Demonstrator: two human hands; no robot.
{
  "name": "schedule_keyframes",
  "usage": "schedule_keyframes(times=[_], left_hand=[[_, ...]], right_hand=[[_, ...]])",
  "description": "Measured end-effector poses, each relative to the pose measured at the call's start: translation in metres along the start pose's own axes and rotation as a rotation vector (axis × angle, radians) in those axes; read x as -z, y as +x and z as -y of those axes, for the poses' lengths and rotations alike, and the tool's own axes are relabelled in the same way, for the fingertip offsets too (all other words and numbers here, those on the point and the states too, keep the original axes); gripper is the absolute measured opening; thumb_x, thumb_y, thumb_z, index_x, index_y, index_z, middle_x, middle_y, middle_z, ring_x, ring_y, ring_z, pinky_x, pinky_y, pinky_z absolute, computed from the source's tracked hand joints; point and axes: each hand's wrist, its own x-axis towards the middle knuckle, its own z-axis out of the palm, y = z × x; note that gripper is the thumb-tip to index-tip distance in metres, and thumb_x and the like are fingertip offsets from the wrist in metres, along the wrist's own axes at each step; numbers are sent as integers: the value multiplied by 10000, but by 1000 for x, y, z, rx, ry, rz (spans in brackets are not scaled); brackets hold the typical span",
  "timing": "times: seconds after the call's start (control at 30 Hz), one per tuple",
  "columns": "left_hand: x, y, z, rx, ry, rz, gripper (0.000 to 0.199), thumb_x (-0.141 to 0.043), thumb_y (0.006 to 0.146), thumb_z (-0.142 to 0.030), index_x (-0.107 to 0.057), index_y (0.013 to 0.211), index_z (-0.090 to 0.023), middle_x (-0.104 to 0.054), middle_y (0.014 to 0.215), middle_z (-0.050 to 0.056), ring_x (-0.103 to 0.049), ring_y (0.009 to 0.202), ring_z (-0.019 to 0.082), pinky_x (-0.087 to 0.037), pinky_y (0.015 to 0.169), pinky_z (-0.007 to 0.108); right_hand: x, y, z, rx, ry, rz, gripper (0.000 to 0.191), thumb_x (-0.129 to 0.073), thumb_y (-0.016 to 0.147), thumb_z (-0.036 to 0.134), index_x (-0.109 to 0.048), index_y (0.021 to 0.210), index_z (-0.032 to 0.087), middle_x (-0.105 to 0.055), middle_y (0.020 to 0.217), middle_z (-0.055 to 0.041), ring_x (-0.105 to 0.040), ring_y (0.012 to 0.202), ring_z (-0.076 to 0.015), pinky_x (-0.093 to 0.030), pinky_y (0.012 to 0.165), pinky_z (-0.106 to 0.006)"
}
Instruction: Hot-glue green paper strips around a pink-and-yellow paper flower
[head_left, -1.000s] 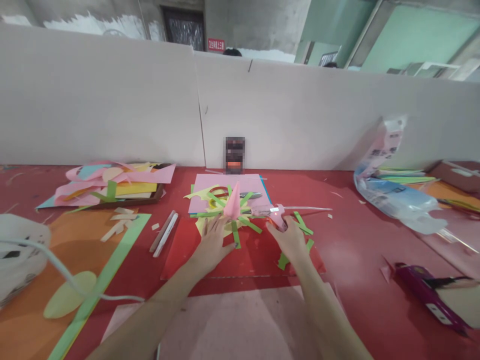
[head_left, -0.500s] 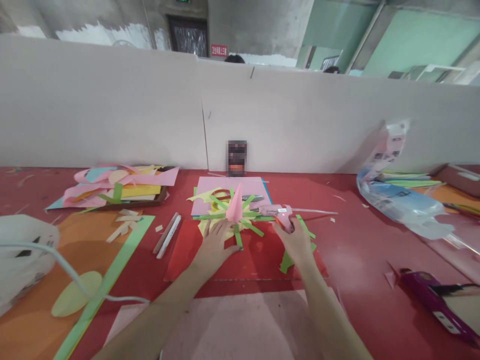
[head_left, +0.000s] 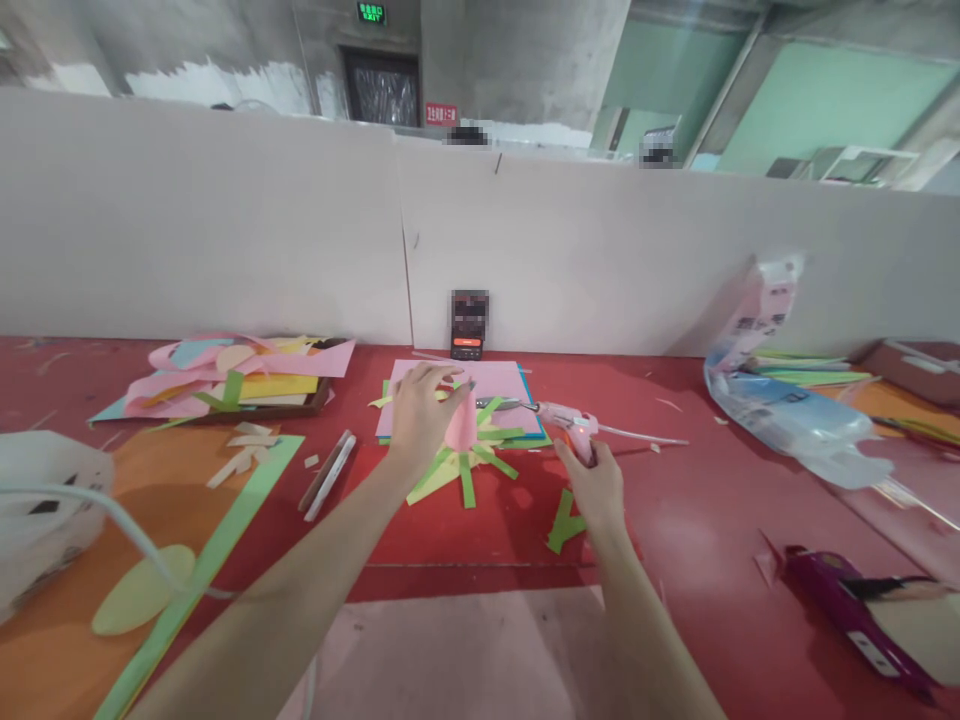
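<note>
A pink paper cone [head_left: 460, 428] stands upright on pale yellow paper, with green paper strips [head_left: 468, 484] spreading out around its foot. My left hand [head_left: 424, 410] is at the cone's top from the left, thumb and fingers closed around the tip, which they partly hide. In my right hand [head_left: 594, 478] is a pink hot glue gun [head_left: 570, 424], gripped by its handle. Its nozzle points left toward the cone, and a clear glue stick [head_left: 645, 437] sticks out of its back. Below the gun lies a loose green paper piece [head_left: 564, 522].
Pink paper sheets [head_left: 499, 372] and a red board [head_left: 495, 545] lie under the work. A phone [head_left: 469, 325] leans on the white partition. Paper scraps [head_left: 247, 372] and two pens [head_left: 330, 477] are leftward. To the right are a plastic bag [head_left: 795, 405] and a purple tool [head_left: 847, 610].
My left hand has risen from the cone's foot to its tip. The glue gun has shifted slightly right, away from the cone, still in my right hand. The view has tilted up slightly.
</note>
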Motion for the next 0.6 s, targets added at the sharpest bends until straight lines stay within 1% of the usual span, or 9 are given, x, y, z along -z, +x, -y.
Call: schedule_keyframes(times=[0.1,0.2,0.37,0.5,0.6], left_hand=[[-6,10,-7,7,44,26,187,-573,774,-404,-642,829,-239,-626,886,3,-543,878,193,-342,804,346],[-9,13,-8,-5,86,45,174,-561,787,-382,-643,753,-233,-628,836,1,-537,853,193,-334,784,348],[-2,19,-10,-30,91,23,162,-533,813,-343,-641,768,-231,-627,838,-7,-524,862,190,-314,784,350],[6,23,-14,-37,100,15,160,-531,816,-332,-642,767,-228,-623,825,-11,-519,844,184,-304,793,352],[9,23,-16,-52,103,38,160,-523,822,-325,-651,783,-238,-623,832,-9,-516,851,185,-296,809,357]], right_hand=[[2,1,-2,-22,38,-1,434,-529,607,596,-494,731,182,-441,584,32,-370,531,-117,-298,501,-238],[3,2,-2,-34,57,4,439,-530,603,589,-513,754,177,-455,597,29,-387,539,-119,-305,499,-234],[5,2,1,-43,44,6,399,-533,610,569,-498,694,180,-403,545,47,-356,511,-109,-299,491,-237],[4,1,0,-40,70,-2,412,-534,614,565,-511,724,169,-433,567,31,-364,525,-117,-307,494,-251],[4,0,-1,-36,85,6,414,-530,621,565,-514,731,167,-452,583,25,-360,523,-112,-303,490,-250]])
